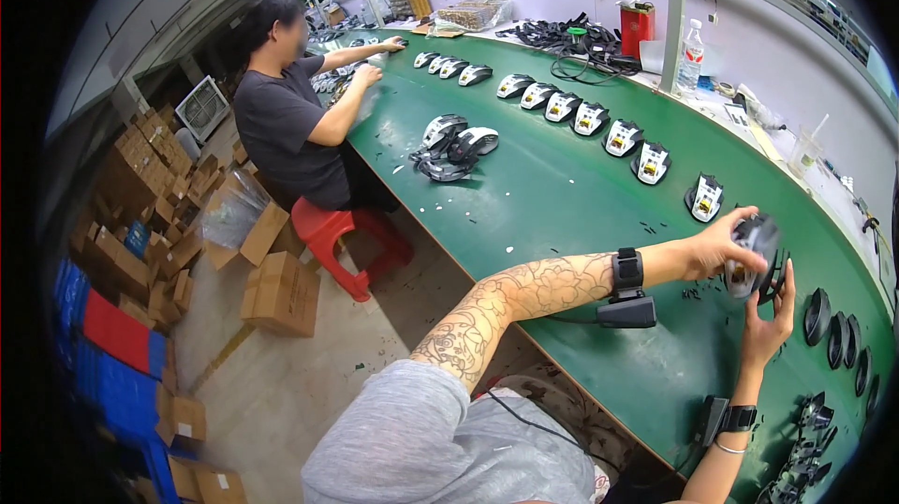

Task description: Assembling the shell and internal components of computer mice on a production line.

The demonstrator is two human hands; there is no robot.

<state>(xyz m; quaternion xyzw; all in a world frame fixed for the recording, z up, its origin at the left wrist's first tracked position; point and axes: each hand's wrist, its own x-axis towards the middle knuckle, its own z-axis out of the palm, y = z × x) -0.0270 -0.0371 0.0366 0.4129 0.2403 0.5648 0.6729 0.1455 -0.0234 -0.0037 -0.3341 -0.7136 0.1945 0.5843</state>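
Note:
Over the green bench (pixel 599 373), my left hand (pixel 719 249) grips a black and white computer mouse shell (pixel 742 279) with yellow showing inside. Right against it is a thin black curved frame (pixel 775 275), pinched between the fingers of my right hand (pixel 770 318). Exactly where the two parts touch is hidden by my fingers. Just beyond my left hand stands another black and white mouse shell (pixel 704 197), the nearest of a long row reaching to the far end. Black curved covers (pixel 817 316) stand in a line to the right of my right hand.
A pile of mouse shells (pixel 453 148) lies mid-bench. Black parts (pixel 807 438) cluster at the near right. Along the back are a bottle (pixel 691 54), a red container (pixel 638 26) and cables (pixel 581 40). A co-worker (pixel 290 120) works at the far left, near a red stool (pixel 348 246) and cartons (pixel 281 293).

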